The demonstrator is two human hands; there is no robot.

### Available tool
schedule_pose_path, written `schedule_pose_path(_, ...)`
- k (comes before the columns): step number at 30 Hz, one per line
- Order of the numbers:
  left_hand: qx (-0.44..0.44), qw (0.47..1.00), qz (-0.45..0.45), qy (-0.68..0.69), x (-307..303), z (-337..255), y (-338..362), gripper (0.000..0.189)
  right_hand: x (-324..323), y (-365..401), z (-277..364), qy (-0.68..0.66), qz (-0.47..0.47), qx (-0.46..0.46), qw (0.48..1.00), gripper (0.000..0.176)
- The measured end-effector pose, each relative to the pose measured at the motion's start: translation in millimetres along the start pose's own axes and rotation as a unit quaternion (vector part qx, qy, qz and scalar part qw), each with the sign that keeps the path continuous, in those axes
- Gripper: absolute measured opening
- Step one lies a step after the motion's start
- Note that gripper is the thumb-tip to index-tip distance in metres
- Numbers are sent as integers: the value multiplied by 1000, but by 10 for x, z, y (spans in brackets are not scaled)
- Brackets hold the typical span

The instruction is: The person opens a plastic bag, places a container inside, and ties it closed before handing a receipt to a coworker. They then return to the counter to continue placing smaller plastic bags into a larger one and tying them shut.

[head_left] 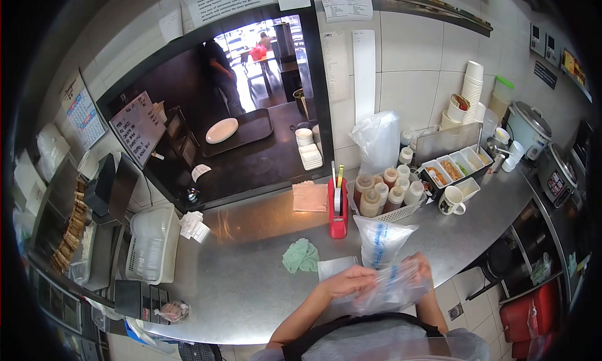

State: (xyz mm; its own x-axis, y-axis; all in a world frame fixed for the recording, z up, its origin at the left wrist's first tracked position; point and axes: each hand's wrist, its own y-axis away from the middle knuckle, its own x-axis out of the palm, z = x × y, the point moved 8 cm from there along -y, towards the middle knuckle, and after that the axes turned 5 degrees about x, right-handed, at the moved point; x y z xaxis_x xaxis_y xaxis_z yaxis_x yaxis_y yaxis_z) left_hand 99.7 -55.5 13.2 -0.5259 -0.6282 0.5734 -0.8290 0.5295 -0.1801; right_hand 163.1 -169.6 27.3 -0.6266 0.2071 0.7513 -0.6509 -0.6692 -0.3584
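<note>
My left hand and my right hand both grip a clear plastic bag, held close to my body over the front edge of the steel counter. The left hand pinches the bag's upper left part. The right hand is partly hidden behind the plastic. Just beyond the hands stands another clear bag with blue print, upright on the counter. A white paper lies left of the hands, next to a green cloth.
A red tape dispenser stands mid-counter, with a basket of sauce bottles and a mug to its right. Condiment trays, stacked cups and rice cookers line the right side. A white basket sits left.
</note>
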Motion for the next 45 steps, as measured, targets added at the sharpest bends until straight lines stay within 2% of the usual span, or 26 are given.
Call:
schedule_pose_path(1, -33, 993, 35, -112, 2, 7, -66, 24, 20, -5, 61, 22, -5, -1, 1000, 18)
schedule_pose_path(3, 26, 983, 7, -182, 73, -301, -203, 19, 38, -129, 302, 70, -12, -2, 997, 20)
schedule_pose_path(4, 55, 975, -5, -217, 104, -462, -266, 16, 61, -188, 446, 141, -15, -19, 990, 19)
schedule_pose_path(6, 67, 943, -115, -304, -61, -696, -337, 12, 115, -308, 677, 280, -20, -51, 959, 18)
schedule_pose_path(7, 73, 920, -171, -346, -136, -813, -345, 11, 50, -354, 727, 328, -75, -54, 940, 15)
schedule_pose_path(9, 167, 838, -254, -453, -107, -1108, -422, 10, -68, -395, 826, 420, -186, -60, 886, 9)
schedule_pose_path(10, 212, 787, -293, -500, -64, -1191, -449, 11, -39, -447, 841, 425, -215, -80, 875, 6)
schedule_pose_path(12, 253, 741, -326, -530, -188, -1118, -542, 13, 37, -539, 806, 435, -272, -120, 850, 5)
schedule_pose_path(14, 285, 689, -337, -575, -338, -1085, -575, 18, -189, -594, 686, 472, -270, -107, 832, 9)
schedule_pose_path(17, 221, 747, -334, -530, -442, -919, -553, 21, -296, -624, 594, 493, -285, -72, 819, 12)
schedule_pose_path(18, 226, 717, -345, -562, -502, -844, -516, 27, -272, -611, 588, 505, -279, -75, 813, 13)
schedule_pose_path(22, 129, 741, -359, -553, -777, -560, -484, 27, -379, -478, 490, 587, -270, -99, 757, 19)
schedule_pose_path(24, 57, 768, -376, -515, -801, -580, -480, 26, -648, -446, 361, 575, -269, -60, 770, 23)
schedule_pose_path(27, 2, 805, -399, -439, -1089, -398, -477, 24, -667, -451, 294, 563, -265, -30, 782, 24)
schedule_pose_path(30, 15, 832, -394, -389, -1054, -375, -491, 18, -603, -464, 293, 542, -258, -8, 800, 22)
schedule_pose_path(34, 1, 842, -392, -372, -1111, -294, -484, 10, -653, -433, 244, 527, -257, 18, 810, 21)
schedule_pose_path(36, 8, 845, -391, -364, -1119, -219, -469, 8, -1047, -227, 114, 666, -207, 9, 717, 20)
schedule_pose_path(38, 6, 843, -405, -354, -1157, -22, -429, 7, -1165, -12, 24, 557, -306, -54, 770, 21)
schedule_pose_path(41, 1, 837, -413, -358, -1166, 110, -408, 8, -1284, -31, -7, 639, -395, 125, 647, 24)
schedule_pose_path(43, -6, 834, -415, -363, -1185, 140, -406, 10, -1150, -118, 26, 633, -351, 49, 688, 25)
schedule_pose_path(44, 58, 801, -417, -425, -1168, 58, -406, 13, -1062, -157, 49, 628, -327, 10, 706, 26)
schedule_pose_path(45, 122, 762, -414, -482, -1146, 0, -417, 16, -1015, -173, 82, 631, -329, 2, 702, 26)
